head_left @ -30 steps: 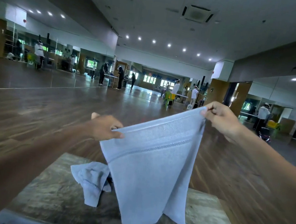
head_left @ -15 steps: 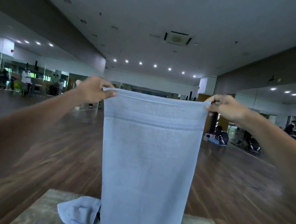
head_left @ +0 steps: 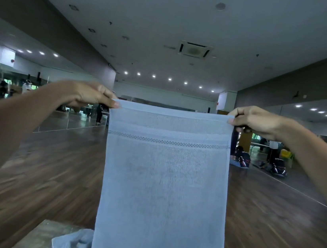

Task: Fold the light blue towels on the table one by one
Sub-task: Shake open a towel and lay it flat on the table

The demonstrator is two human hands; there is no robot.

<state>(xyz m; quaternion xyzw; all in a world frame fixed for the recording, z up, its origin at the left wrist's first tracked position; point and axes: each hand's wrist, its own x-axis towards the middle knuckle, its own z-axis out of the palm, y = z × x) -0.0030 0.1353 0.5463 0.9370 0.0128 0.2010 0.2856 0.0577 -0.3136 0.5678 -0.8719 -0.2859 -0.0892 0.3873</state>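
Observation:
A light blue towel point(head_left: 163, 186) hangs flat and upright in front of me, stretched level by its two top corners. My left hand point(head_left: 87, 95) pinches the top left corner and my right hand point(head_left: 254, 120) pinches the top right corner. The towel's lower edge runs out of the frame's bottom. A second light blue towel point(head_left: 74, 243) lies crumpled on the table point(head_left: 44, 235) at the bottom, partly hidden behind the hanging one.
The table's grey-brown top shows only at the bottom edge. Beyond it stretches a dark wooden floor point(head_left: 58, 172) in a large hall with mirrored walls. Bags point(head_left: 242, 158) and distant people stand far off at the sides.
My left hand rose until the towel's top edge became level, and the towel spread out flat. My view tilted up, so less of the table shows.

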